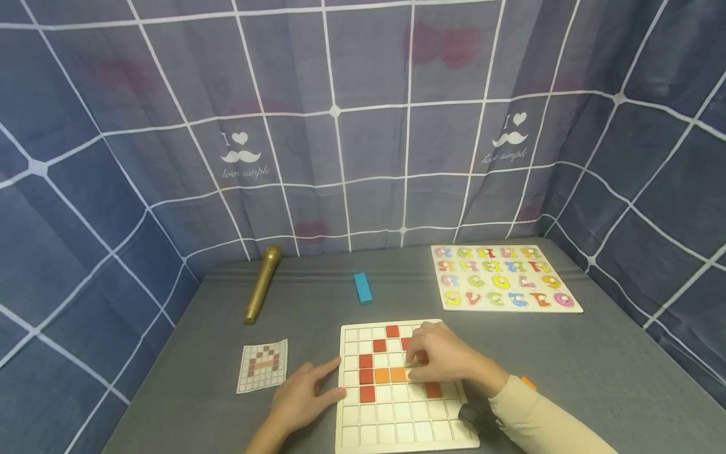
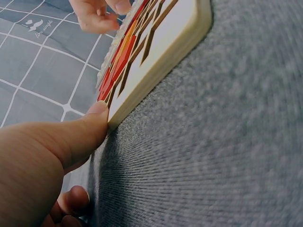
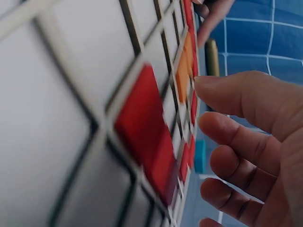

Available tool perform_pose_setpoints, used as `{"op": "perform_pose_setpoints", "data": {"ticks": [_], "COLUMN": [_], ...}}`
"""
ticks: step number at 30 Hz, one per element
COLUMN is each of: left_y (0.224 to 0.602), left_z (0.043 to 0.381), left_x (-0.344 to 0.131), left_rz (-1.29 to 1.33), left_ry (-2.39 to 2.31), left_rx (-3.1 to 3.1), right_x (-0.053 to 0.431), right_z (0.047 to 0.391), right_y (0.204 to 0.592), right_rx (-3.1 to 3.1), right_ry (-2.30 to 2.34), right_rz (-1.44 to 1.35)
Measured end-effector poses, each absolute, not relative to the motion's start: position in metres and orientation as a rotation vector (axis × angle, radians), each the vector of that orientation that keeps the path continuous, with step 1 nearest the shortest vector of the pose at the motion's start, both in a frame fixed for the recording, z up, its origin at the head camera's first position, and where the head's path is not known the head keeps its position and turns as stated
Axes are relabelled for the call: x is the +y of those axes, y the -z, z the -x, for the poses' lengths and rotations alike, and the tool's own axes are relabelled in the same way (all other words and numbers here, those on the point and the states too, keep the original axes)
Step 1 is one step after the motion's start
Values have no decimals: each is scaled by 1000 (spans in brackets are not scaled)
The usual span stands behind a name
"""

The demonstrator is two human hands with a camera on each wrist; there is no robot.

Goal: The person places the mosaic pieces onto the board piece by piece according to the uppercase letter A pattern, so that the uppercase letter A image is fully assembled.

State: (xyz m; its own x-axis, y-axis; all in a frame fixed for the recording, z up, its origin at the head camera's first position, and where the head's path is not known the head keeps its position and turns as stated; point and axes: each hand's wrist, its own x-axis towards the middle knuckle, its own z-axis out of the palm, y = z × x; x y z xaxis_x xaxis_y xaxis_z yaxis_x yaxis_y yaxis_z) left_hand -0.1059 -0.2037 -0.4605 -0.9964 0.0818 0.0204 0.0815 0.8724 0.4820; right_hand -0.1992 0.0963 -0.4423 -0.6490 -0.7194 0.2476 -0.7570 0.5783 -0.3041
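A cream grid board point(image 1: 391, 433) lies on the grey table with red tiles point(image 1: 367, 394) and two orange tiles point(image 1: 398, 374) set in its squares. My left hand point(image 1: 299, 398) is at the board's left edge, with the thumb and index finger stretched out against it; in the left wrist view the thumb point(image 2: 80, 135) presses the edge. Over the board's right half hovers my right hand point(image 1: 439, 354), fingers loosely bent. The right wrist view shows a gap between its thumb point(image 3: 241, 92) and index finger, with no tile there. The hand hides some squares.
A small printed pattern card point(image 1: 263, 367) lies left of the board, below a gold microphone point(image 1: 263, 284). Behind the board are a blue block point(image 1: 362, 289) and, further right, a number puzzle board point(image 1: 505, 280). An orange piece point(image 1: 529, 383) shows beside the right sleeve. A checked curtain surrounds the table.
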Motion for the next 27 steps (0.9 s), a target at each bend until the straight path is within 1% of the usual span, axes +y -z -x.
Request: {"op": "perform_pose_setpoints", "data": {"ticks": [5, 12, 16, 19, 27], "left_y": [458, 455, 456, 457, 459], "left_z": [106, 107, 105, 104, 105], "left_x": [-202, -201, -202, -203, -204], "left_rz": [-139, -140, -133, -126, -133], "left_ry": [-770, -774, -791, -798, -803], "left_rx": [3050, 3049, 3044, 3037, 3027], "right_x": [136, 212, 248, 267, 288], "right_z": [199, 194, 187, 183, 176], "right_y": [438, 443, 448, 453, 460], "right_rx": [-2690, -2735, -2747, -2734, -2680], "right_ry": [-606, -593, -658, -741, -798], "right_rz": [-1160, -1015, -1071, -1142, -1245]}}
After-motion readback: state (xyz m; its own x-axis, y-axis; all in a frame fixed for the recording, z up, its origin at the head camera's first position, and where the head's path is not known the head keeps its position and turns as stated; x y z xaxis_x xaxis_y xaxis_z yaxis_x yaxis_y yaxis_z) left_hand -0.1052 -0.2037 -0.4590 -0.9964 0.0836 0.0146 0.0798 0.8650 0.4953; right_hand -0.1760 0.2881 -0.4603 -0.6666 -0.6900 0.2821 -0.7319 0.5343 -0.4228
